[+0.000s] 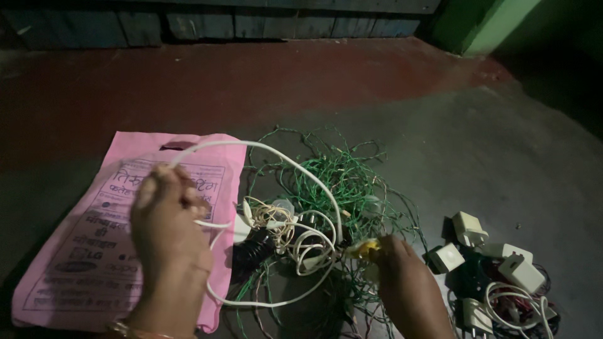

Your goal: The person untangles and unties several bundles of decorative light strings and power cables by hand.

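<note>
My left hand [164, 223] is closed around a white cable [295, 164] that arcs up and over to the right. My right hand [402, 276] pinches a small yellow piece [364, 249] at the cable's other end. Between the hands lies a tangle of thin green wire [339, 182] mixed with cream and white cords and a dark ribbed part [254, 251]. A bangle shows on my left wrist [129, 329].
A pink printed carrier bag [88, 263] lies flat on the floor under my left hand. At the right sits a heap of white chargers and plugs [496, 270] with cords. The floor is grey concrete with a red band and a dark wall behind.
</note>
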